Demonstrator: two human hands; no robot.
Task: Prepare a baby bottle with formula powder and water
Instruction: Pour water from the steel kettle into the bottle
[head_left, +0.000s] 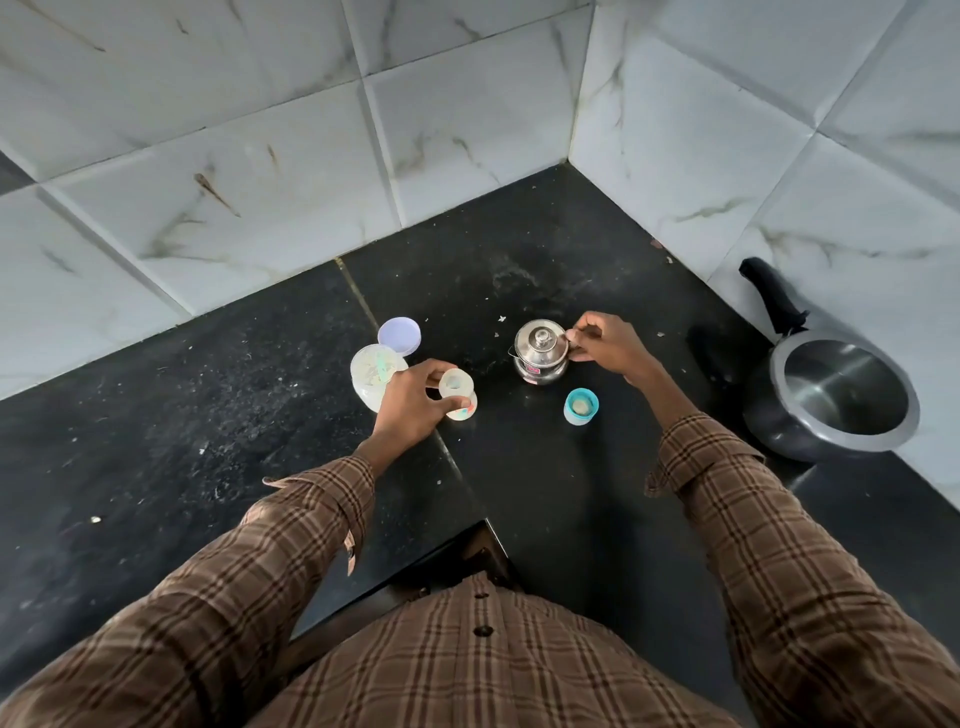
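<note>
Labels: only one visible is a small red/pink sticker low on the steel kettle, text too small to read; some coloured print on the baby bottle, also unreadable. L hand is curled round the bottle, thumb + fingers wrapped on the upper body near the open rim, bottle standing upright on the black counter, no top on it, inside looks pale. R hand is at the kettle's right side, fingertips pinched tight on what looks like its handle; handle itself mostly hidden by fingers so can't confirm exact contact. Kettle lid on, knob up, kettle sitting on counter just right of bottle, not touching it. Formula tub open, just left of L hand, powder + a greenish scoop inside; its pale purple lid lies flat behind it, touching or nearly. Teal bottle cap w/ nipple stands alone in front-right of kettle. Pressure cooker, no lid, black handle, far right by the tiled wall. Brown plaid sleeves on both arms.
</note>
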